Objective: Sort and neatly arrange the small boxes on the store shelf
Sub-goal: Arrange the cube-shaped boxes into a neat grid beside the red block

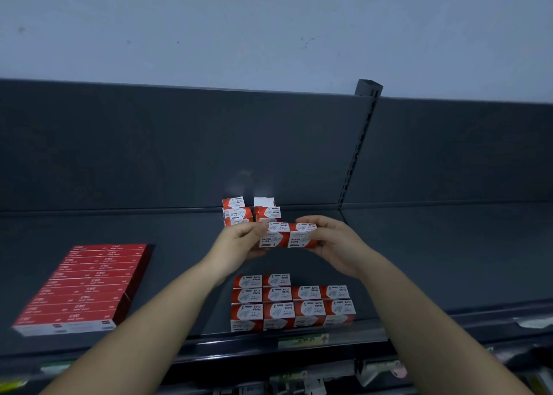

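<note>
Pair of red-and-white paper-clip boxes (pixel 287 235) was held side by side, touching, above the dark shelf (pixel 449 260). Left hand (pixel 239 242) pinched the left end of the pair with curled fingers and thumb. Right hand (pixel 335 245) gripped the right end, its fingers curled over the top edge. Both forearms reached in from the bottom of the view.

Front group of boxes (pixel 291 302) stood near the shelf's front edge, below the held pair, in rows of 4, 4 and 2, with printed faces turned the same way. Rear group of boxes (pixel 251 212) was stacked close to the back panel (pixel 179 143), just behind the hands; its count could not be told. Stack of flat red packs (pixel 80 287) lay well apart at the left. Slotted upright post (pixel 359 143) divided the back panel, and a price label (pixel 302 340) sat on the shelf's front rail.
</note>
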{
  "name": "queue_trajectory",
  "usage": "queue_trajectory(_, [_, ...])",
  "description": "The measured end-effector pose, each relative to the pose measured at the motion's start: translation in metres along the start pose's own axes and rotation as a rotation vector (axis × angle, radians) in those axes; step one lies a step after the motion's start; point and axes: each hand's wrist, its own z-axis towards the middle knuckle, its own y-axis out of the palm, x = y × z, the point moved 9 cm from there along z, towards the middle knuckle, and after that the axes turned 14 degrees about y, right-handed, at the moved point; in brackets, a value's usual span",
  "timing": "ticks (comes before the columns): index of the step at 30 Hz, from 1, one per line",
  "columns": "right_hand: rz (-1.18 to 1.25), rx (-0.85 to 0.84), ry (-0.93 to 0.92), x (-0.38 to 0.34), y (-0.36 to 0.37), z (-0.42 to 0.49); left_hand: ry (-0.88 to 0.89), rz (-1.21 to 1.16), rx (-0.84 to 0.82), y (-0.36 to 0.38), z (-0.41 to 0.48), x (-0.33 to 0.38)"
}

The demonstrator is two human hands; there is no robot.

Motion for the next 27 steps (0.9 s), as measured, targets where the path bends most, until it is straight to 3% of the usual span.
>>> queue_trajectory(5, [-0.115, 0.036, -0.05, 0.002, -0.017, -0.008, -0.013, -0.002, -0.006, 0.017, 0.006, 0.007])
queue_trajectory(14, [-0.462, 0.233, -0.057, 0.018, -0.055, -0.014, 0.085, 0.567, -0.279, 0.059, 0.02, 0.002])
queue_trajectory(22, [-0.747, 0.321, 0.035, 0.038, -0.068, -0.006, -0.033, 0.889, -0.379, 0.073, 0.022, -0.035])
queue_trajectory(27, [-0.796, 0.276, 0.098, 0.049, -0.072, 0.002, -0.088, 0.919, -0.422, 0.073, 0.022, -0.043])
